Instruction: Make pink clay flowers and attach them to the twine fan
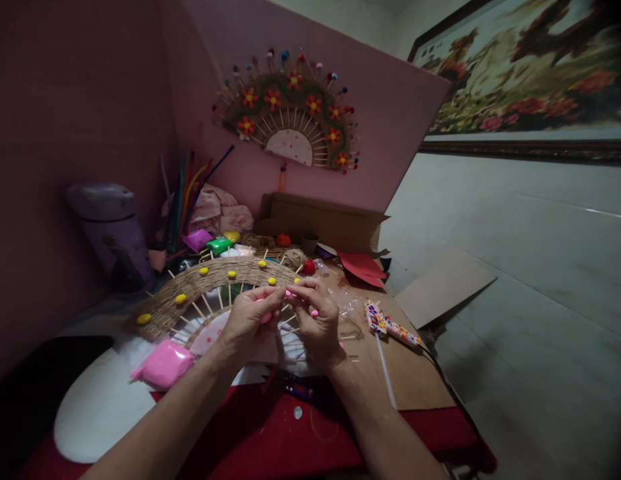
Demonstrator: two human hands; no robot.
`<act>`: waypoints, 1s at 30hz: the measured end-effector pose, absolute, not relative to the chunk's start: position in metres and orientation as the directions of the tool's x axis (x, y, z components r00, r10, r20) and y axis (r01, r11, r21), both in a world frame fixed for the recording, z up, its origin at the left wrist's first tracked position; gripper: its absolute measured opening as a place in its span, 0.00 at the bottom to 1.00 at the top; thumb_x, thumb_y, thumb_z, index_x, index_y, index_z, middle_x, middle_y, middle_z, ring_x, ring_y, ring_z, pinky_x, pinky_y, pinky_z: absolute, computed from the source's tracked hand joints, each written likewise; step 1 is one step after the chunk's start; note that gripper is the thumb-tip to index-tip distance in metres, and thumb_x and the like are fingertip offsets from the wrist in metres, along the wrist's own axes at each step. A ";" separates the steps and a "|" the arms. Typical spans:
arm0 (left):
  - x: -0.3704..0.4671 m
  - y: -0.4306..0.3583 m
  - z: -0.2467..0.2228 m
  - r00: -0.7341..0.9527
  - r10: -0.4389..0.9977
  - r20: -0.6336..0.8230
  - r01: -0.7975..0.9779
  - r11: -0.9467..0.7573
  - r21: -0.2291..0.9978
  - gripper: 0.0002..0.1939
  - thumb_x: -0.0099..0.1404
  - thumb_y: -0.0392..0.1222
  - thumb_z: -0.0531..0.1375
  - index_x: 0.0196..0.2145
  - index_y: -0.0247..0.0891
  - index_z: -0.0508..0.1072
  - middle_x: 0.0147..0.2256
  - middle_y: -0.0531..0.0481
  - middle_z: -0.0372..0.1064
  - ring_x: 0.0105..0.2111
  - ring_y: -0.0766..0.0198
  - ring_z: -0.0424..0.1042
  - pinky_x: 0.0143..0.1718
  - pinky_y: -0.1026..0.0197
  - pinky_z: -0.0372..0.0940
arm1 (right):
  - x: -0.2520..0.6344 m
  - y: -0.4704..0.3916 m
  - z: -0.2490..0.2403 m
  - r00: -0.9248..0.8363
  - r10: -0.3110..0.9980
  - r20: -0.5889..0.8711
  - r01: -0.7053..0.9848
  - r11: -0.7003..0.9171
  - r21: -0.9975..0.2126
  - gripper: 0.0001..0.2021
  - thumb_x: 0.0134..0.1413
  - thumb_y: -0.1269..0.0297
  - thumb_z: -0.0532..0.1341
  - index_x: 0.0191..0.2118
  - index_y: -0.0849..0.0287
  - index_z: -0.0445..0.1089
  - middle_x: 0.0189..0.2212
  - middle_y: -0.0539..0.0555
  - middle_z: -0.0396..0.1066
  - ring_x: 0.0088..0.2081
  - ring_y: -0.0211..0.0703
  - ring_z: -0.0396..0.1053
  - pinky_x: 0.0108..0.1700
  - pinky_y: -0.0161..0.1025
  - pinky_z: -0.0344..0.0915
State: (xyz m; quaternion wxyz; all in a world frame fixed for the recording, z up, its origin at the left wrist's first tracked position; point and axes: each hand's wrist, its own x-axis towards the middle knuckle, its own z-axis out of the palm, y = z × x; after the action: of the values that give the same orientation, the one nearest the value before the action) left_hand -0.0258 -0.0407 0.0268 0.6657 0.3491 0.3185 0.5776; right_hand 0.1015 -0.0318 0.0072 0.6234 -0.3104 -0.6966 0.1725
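My left hand [253, 317] is closed on a lump of pink clay [265, 317], its thumb and fingertips pinched together. Close beside it, my right hand [317, 317] has its fingers bent around a small pink piece [289, 293] between the two hands; another pink bit [315, 313] shows at its fingers. Under and behind both hands lies a fan-shaped frame of sticks and woven twine [215, 274], dotted with several yellow ovals [232, 275]. A pink clay packet [165, 364] rests at the fan's lower left.
A flowered glue gun [390, 325] lies on cardboard [420, 380] at right. Dark-handled scissors [299, 388] are below my hands. Behind stand a purple tumbler [113, 237], coloured pipe cleaners [190, 193], and a pink board [380, 113] bearing a finished-looking flowered fan [305, 90].
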 end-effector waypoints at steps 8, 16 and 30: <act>-0.026 -0.039 0.023 0.142 0.990 -0.004 -0.516 0.077 0.853 0.21 0.43 0.49 0.71 0.16 0.33 0.64 0.12 0.57 0.55 0.13 0.76 0.53 0.14 0.71 0.45 | 0.103 -0.032 0.008 -0.061 0.641 0.765 0.251 0.752 -0.610 0.10 0.55 0.69 0.60 0.41 0.50 0.74 0.37 0.52 0.67 0.40 0.40 0.66 0.40 0.38 0.65; -0.026 -0.039 0.021 0.206 0.978 -0.015 -0.528 0.124 0.840 0.19 0.46 0.47 0.70 0.17 0.33 0.66 0.12 0.58 0.54 0.13 0.78 0.50 0.13 0.71 0.44 | 0.103 -0.033 0.010 -0.039 0.649 0.760 0.265 0.740 -0.619 0.08 0.55 0.69 0.60 0.40 0.53 0.72 0.37 0.52 0.67 0.39 0.40 0.67 0.37 0.36 0.65; -0.026 -0.041 0.025 0.114 0.993 -0.008 -0.486 0.062 0.872 0.18 0.45 0.48 0.70 0.20 0.33 0.67 0.13 0.57 0.58 0.12 0.78 0.51 0.12 0.72 0.44 | 0.103 -0.031 0.008 -0.049 0.583 0.811 0.326 0.777 -0.539 0.07 0.56 0.71 0.59 0.39 0.55 0.71 0.36 0.52 0.67 0.39 0.39 0.67 0.40 0.37 0.66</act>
State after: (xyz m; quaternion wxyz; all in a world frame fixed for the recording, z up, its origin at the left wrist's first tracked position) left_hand -0.0258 -0.0410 0.0254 0.6455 0.3746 0.3385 0.5732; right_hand 0.1028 -0.0314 0.0079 0.6124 -0.3172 -0.7164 0.1049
